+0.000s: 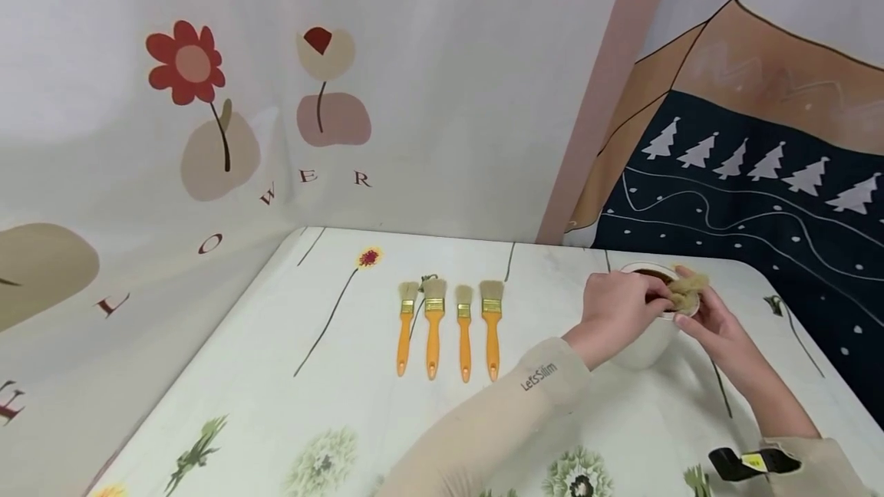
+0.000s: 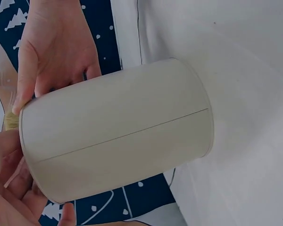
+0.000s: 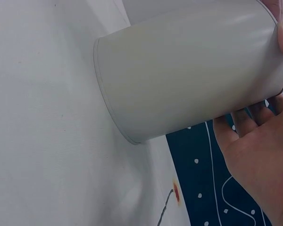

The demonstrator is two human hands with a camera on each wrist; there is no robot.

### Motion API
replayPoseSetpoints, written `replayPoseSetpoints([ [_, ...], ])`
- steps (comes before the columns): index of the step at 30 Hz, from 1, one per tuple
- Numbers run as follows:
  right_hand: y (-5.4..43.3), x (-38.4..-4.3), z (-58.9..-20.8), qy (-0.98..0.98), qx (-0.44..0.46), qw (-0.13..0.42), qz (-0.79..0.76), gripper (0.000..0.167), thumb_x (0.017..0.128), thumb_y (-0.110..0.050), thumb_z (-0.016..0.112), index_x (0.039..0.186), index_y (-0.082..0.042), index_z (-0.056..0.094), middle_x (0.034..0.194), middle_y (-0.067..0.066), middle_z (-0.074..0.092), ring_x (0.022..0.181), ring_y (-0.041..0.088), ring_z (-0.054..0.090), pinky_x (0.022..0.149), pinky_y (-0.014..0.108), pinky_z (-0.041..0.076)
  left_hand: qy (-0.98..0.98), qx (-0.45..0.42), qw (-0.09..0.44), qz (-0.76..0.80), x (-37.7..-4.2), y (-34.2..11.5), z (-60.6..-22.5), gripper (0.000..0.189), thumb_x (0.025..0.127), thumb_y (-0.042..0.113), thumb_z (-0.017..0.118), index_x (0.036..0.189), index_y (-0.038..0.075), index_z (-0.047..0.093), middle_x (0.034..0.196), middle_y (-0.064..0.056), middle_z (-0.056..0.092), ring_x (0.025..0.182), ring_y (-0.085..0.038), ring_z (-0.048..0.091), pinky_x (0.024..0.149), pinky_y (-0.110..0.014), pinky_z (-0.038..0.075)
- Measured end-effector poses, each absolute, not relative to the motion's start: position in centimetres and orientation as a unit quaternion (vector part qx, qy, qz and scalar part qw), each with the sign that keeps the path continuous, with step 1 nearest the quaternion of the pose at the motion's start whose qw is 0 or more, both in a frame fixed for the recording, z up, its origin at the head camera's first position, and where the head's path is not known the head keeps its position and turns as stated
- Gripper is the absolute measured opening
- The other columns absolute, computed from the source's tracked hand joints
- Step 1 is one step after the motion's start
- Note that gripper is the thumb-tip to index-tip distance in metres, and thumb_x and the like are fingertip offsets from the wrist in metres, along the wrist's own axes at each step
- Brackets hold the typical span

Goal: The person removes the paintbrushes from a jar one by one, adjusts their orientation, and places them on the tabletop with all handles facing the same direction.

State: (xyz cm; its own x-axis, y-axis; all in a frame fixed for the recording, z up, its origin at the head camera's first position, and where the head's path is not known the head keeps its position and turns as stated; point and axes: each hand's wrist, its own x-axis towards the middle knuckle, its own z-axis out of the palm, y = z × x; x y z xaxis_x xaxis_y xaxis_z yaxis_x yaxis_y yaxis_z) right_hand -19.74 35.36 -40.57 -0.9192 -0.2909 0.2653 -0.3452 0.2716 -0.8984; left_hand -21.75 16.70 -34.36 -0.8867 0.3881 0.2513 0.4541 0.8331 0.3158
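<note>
A cream cylindrical container [image 1: 642, 347] with a brown inside stands at the right of the table, a seam along its wall in the left wrist view. My left hand [image 1: 621, 309] reaches over its rim, fingers pinching a fuzzy bundle of yellowish strands [image 1: 688, 292]. Close by, my right hand [image 1: 721, 328] grips the container at the rim, thumb in front and fingers behind the strands. In the right wrist view, the fingers of my right hand [image 3: 254, 150] curl against the container's side [image 3: 188, 75]. The left fingertips are partly hidden by the rim and strands.
Several paintbrushes with orange handles lie in a row, bristles away from me, among them a wide paintbrush [image 1: 492, 328] at the right end. A flower-printed cloth covers the table [image 1: 262, 420]. Printed curtains [image 1: 442, 83] hang behind and at the left.
</note>
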Motion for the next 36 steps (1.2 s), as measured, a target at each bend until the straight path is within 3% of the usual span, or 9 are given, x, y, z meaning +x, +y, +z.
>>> replayPoseSetpoints([
  [5, 35.3, -19.7, -40.9, -0.788, 0.203, 0.024, 0.581, 0.069, 0.105, -0.001, 0.043, 0.161, -0.02, 0.009, 0.156, -0.015, 0.025, 0.126, -0.022, 0.036, 0.093, -0.004, 0.036, -0.932, -0.238, 0.129, -0.24, -21.9, 16.0, -35.1, 0.017, 0.096, 0.048, 0.062, 0.107, 0.045, 0.074, 0.097, 0.029, 0.072, 0.071, 0.011, 0.053, 0.065, -0.006, 0.03],
  [10, 35.3, -19.4, -41.3, -0.783, 0.21, 0.026, 0.584, 0.067, 0.104, 0.0, 0.043, 0.161, -0.019, 0.012, 0.146, -0.021, 0.03, 0.126, -0.022, 0.036, 0.095, -0.003, 0.036, -0.912, -0.246, 0.167, -0.283, -21.8, 15.2, -35.7, 0.019, 0.097, 0.044, 0.062, 0.111, 0.04, 0.075, 0.102, 0.026, 0.074, 0.081, 0.01, 0.063, 0.068, 0.0, 0.032],
  [17, 35.5, -19.4, -41.3, -0.797, 0.205, 0.034, 0.567, 0.068, 0.104, 0.001, 0.043, 0.161, -0.021, 0.013, 0.148, -0.022, 0.03, 0.125, -0.024, 0.036, 0.092, -0.004, 0.037, -0.853, -0.262, 0.158, -0.423, -22.3, 14.5, -35.4, 0.022, 0.099, 0.033, 0.062, 0.114, 0.026, 0.076, 0.107, 0.013, 0.077, 0.089, 0.008, 0.069, 0.065, 0.006, 0.04],
  [23, 35.5, -19.5, -41.1, -0.791, 0.201, 0.025, 0.577, 0.069, 0.105, -0.001, 0.043, 0.161, -0.02, 0.008, 0.154, -0.017, 0.025, 0.126, -0.025, 0.033, 0.093, -0.004, 0.036, -0.785, -0.282, 0.167, -0.526, -23.0, 13.8, -33.6, 0.022, 0.101, 0.022, 0.059, 0.114, 0.013, 0.073, 0.11, 0.0, 0.077, 0.094, 0.001, 0.071, 0.074, 0.002, 0.047],
  [31, 35.4, -19.3, -41.1, -0.812, 0.179, 0.032, 0.555, 0.07, 0.106, -0.006, 0.044, 0.162, -0.021, 0.005, 0.152, -0.019, 0.025, 0.123, -0.025, 0.033, 0.09, -0.004, 0.036, -0.716, -0.271, 0.221, -0.604, -23.4, 11.4, -29.9, 0.018, 0.099, 0.014, 0.061, 0.109, 0.006, 0.073, 0.107, -0.007, 0.077, 0.089, -0.004, 0.072, 0.076, -0.006, 0.054],
  [36, 35.3, -19.3, -41.1, -0.805, 0.189, 0.038, 0.561, 0.069, 0.105, -0.004, 0.045, 0.161, -0.018, 0.008, 0.151, -0.019, 0.027, 0.124, -0.024, 0.034, 0.091, -0.004, 0.036, -0.676, -0.262, 0.228, -0.65, -23.9, 9.0, -28.1, 0.016, 0.098, 0.009, 0.063, 0.108, 0.0, 0.071, 0.107, -0.015, 0.075, 0.087, -0.016, 0.074, 0.074, -0.014, 0.059],
])
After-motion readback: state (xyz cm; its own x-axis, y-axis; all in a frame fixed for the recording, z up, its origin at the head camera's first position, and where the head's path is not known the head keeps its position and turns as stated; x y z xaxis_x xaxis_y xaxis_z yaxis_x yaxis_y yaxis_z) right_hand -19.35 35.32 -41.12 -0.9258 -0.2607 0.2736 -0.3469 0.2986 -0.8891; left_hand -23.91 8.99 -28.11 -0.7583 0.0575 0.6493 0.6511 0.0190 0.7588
